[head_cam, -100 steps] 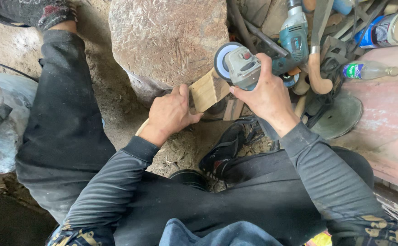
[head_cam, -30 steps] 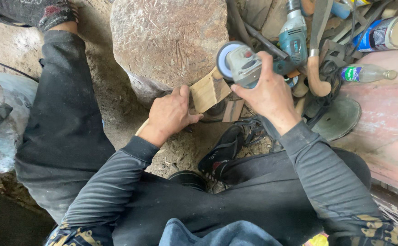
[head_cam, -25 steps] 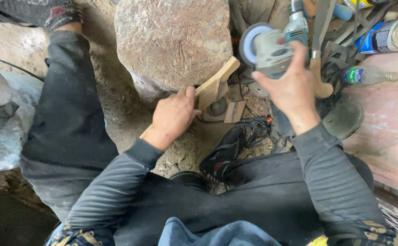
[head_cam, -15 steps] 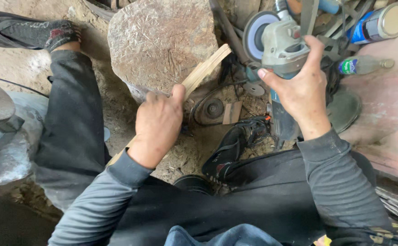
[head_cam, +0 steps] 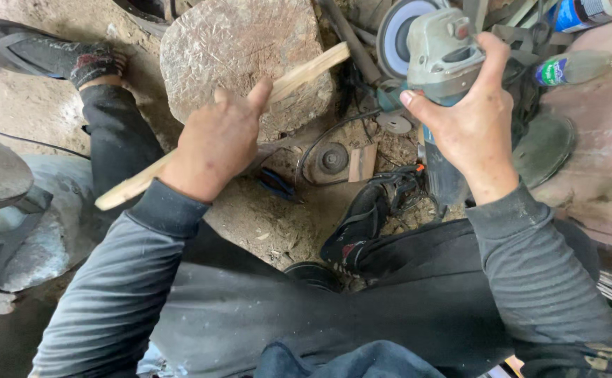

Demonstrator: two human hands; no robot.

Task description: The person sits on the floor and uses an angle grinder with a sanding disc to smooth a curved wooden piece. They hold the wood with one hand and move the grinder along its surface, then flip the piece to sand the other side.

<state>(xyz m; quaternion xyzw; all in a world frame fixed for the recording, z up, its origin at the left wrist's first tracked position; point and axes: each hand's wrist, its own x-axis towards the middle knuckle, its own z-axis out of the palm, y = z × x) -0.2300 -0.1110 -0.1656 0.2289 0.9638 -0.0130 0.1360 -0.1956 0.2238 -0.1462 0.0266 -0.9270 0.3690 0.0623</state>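
Observation:
My left hand (head_cam: 216,140) grips a long, thin wooden stick (head_cam: 306,71) near its middle. The stick runs diagonally, its upper end lying across a large flat-topped stone (head_cam: 243,56), its lower end (head_cam: 120,192) jutting out past my wrist. My right hand (head_cam: 467,122) is wrapped around the grey body of an angle grinder (head_cam: 440,49), held up to the right of the stone. The grinder's round disc (head_cam: 395,31) faces the stone and stands clear of the stick.
I sit on dusty ground with black-trousered legs spread; a black shoe (head_cam: 40,50) at upper left, another (head_cam: 362,217) in the middle. A loose grinding disc (head_cam: 330,159), a small wood block (head_cam: 362,162), a spray can (head_cam: 586,10), a bottle (head_cam: 579,66) and tools clutter the right.
The grinder has lifted off the wood and swung up to the right. My left hand turned the wood piece edge-on and raised it across the stone. The camera view moved closer.

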